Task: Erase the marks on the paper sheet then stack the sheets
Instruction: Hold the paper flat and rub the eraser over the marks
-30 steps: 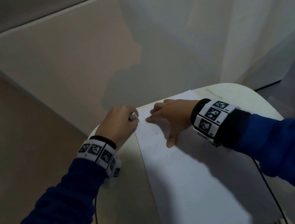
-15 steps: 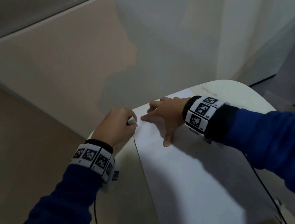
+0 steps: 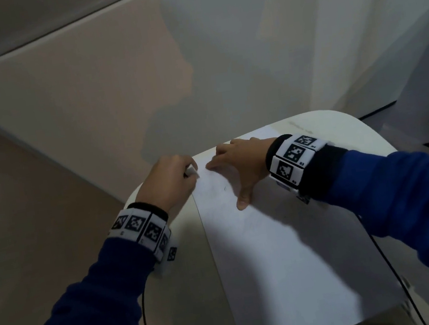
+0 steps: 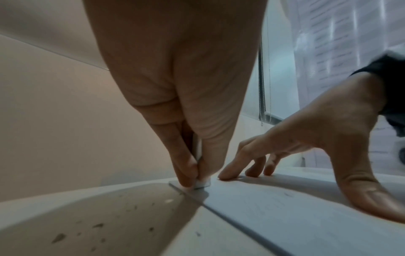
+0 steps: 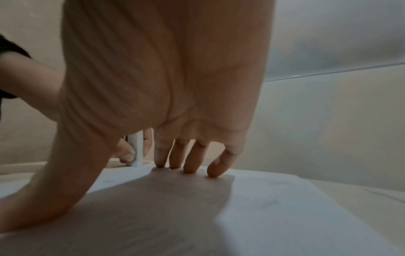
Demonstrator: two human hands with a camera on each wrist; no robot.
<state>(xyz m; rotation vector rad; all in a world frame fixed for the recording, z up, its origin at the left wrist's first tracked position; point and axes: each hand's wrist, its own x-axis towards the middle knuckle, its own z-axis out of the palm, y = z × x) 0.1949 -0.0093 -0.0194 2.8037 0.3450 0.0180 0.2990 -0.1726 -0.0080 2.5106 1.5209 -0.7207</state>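
Note:
A white paper sheet (image 3: 289,248) lies lengthwise on a small white table (image 3: 355,131). My left hand (image 3: 169,185) pinches a white eraser (image 3: 191,171) and presses its end onto the sheet's far left corner. In the left wrist view the eraser (image 4: 201,184) stands upright between thumb and fingers on that corner. My right hand (image 3: 238,164) is spread flat, its fingertips (image 5: 192,168) and thumb pressing the sheet down just right of the eraser (image 5: 137,150). Faint pencil marks (image 4: 287,194) show on the sheet between the two hands.
The table top left of the sheet (image 4: 98,216) is strewn with eraser crumbs. A wall (image 3: 88,97) stands close behind the table, a curtain (image 3: 353,19) at the back right. Thin black cables (image 3: 380,249) hang from both wrists.
The eraser in my left hand has shifted only slightly at the sheet's far left corner. My right hand keeps pressing the sheet in the same spot. The head camera has shifted a little.

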